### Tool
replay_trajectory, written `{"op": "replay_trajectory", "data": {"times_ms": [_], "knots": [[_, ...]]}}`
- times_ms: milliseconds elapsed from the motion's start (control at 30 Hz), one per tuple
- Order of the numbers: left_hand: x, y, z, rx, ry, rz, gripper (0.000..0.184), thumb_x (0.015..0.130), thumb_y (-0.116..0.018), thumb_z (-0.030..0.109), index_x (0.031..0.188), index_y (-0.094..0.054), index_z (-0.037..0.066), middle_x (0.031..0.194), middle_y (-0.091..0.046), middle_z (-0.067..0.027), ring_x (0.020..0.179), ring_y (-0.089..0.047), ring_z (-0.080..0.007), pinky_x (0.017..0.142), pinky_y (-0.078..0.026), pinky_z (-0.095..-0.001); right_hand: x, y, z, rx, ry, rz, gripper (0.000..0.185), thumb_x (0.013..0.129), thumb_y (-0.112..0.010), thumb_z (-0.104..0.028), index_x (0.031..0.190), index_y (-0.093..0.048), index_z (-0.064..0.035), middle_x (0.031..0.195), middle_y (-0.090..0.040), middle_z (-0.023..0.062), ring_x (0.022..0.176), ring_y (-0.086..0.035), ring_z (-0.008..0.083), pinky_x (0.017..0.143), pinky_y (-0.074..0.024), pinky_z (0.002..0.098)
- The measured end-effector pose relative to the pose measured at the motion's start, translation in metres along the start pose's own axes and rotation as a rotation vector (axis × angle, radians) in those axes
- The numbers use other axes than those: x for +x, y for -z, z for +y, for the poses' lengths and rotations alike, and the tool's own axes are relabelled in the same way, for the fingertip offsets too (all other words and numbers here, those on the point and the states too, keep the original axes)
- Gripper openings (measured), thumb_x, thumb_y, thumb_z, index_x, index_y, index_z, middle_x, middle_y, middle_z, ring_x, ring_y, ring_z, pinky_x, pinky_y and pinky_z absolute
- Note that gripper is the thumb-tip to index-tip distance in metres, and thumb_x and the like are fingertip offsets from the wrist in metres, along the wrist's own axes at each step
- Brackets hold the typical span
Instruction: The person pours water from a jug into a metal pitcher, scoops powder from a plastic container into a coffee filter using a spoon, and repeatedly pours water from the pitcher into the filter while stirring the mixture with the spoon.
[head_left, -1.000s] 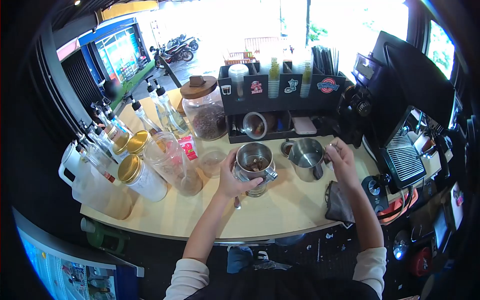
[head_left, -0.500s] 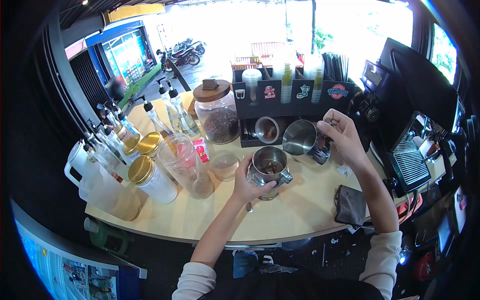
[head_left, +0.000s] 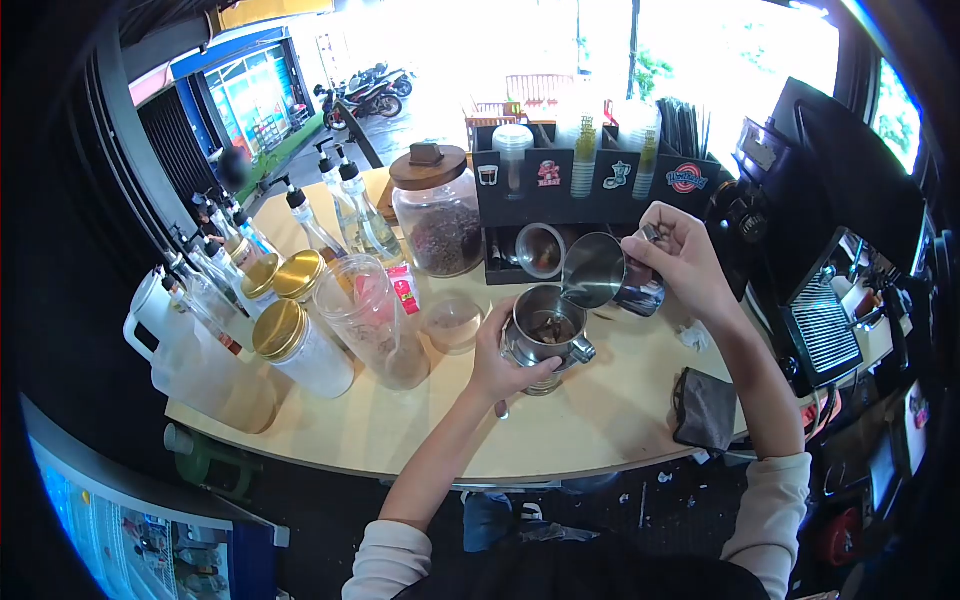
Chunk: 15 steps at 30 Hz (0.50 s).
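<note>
My left hand (head_left: pixel 500 362) is wrapped around a shiny metal cup (head_left: pixel 522 350) with a short side handle. Inside the cup lie brown pieces, possibly in liquid. My right hand (head_left: pixel 680 258) grips the handle of a steel milk pitcher (head_left: pixel 592 272), which tilts left so that its lip is at the cup's rim. Whether liquid is flowing from the lip is hard to see. Behind the two vessels, a clear plastic cup (head_left: pixel 540 250) lies on its side in the black organizer. A low clear bowl (head_left: pixel 453 325) stands just left of my left hand.
A tall clear pitcher (head_left: pixel 370 325), gold-lidded jars (head_left: pixel 303 350) and pump bottles (head_left: pixel 365 215) crowd the left side. A wood-lidded jar (head_left: pixel 437 225) stands beside the black cup organizer (head_left: pixel 600 175). At right are a dark cloth (head_left: pixel 705 408) and a machine with a drip grate (head_left: pixel 826 325).
The steel milk pitcher has come down and left onto the cup's rim and tilts further. My left hand still holds the cup, slightly farther right in view.
</note>
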<state>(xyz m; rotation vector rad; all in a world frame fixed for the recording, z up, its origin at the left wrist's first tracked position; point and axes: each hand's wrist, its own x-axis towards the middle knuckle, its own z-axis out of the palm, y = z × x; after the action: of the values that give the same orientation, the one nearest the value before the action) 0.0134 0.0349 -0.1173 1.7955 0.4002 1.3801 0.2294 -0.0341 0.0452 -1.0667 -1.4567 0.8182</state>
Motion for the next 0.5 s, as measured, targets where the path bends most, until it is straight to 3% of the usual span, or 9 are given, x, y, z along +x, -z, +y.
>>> {"op": "replay_trajectory", "data": {"times_ms": [233, 500], "knots": [[0.002, -0.002, 0.006, -0.030, -0.020, 0.009, 0.075, 0.054, -0.083, 0.025, 0.116, -0.050, -0.001, 0.106, -0.058, -0.0110, 0.100, -0.058, -0.0208, 0.089, -0.045, -0.0337, 0.005, -0.003, -0.003, -0.093, 0.037, -0.014, 0.022, 0.085, -0.065, -0.008, 0.075, -0.046, -0.0054, 0.068, -0.056, -0.0019, 0.062, -0.050, -0.0010, 0.053, -0.0409, 0.0168], [0.001, -0.003, 0.004, -0.025, -0.016, 0.024, 0.073, 0.054, -0.083, 0.025, 0.115, -0.052, 0.000, 0.105, -0.058, -0.0100, 0.099, -0.058, -0.0208, 0.088, -0.045, -0.0341, 0.004, -0.005, -0.006, -0.088, 0.034, -0.012, 0.021, 0.086, -0.064, -0.008, 0.075, -0.046, -0.0049, 0.067, -0.054, -0.0029, 0.062, -0.049, -0.0009, 0.055, -0.0434, 0.0170]]}}
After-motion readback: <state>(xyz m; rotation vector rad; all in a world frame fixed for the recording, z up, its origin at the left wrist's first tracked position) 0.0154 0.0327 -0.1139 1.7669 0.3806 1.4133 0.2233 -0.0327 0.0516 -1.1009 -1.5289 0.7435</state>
